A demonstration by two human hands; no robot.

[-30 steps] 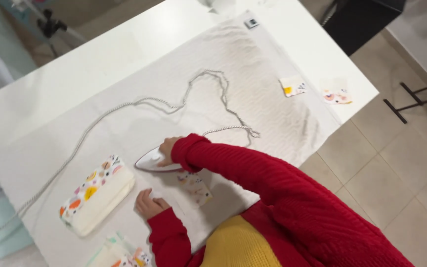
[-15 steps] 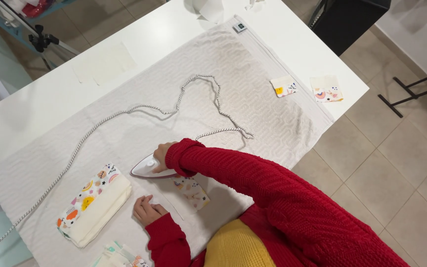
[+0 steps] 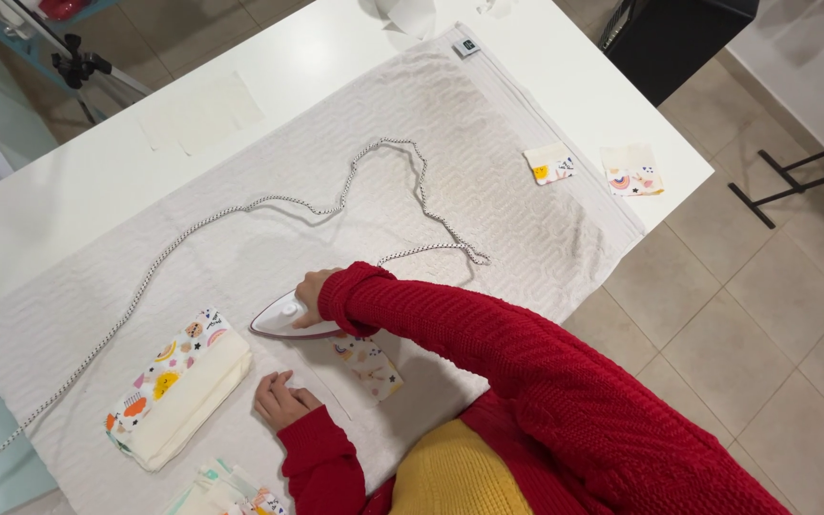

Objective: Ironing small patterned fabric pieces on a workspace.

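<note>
Far left: a braided grey-and-white power cord [image 3: 145,286] runs in from the lower-left edge and loops across the quilted white towel [image 3: 488,172] spread over the white table [image 3: 78,181].
Left of the hands: a folded stack of cream cloth with a colourful printed band [image 3: 178,389] lies on the towel, well apart from the iron's tip.
Bottom edge: more folded printed pieces [image 3: 226,491] peek in, only partly seen.
Left hand [image 3: 278,399]: pressed flat on the towel, fingers together and stretched out, just beside a thin pale strip of fabric; it grips nothing.
Iron: the small white iron with a dark red rim [image 3: 283,319] sits sole-down on the towel, tip pointing left, just above the left hand.
Right hand [image 3: 309,296]: fingers wrapped and clamped on the iron's top; red knitted sleeve trails behind.
Under the sleeve: a small printed fabric patch [image 3: 369,364] lies touching the iron's rear edge, partly hidden.
Far right: two little printed fabric squares [image 3: 550,164] and [image 3: 633,176] rest near the table's edge, one on the towel, one just off it.
</note>
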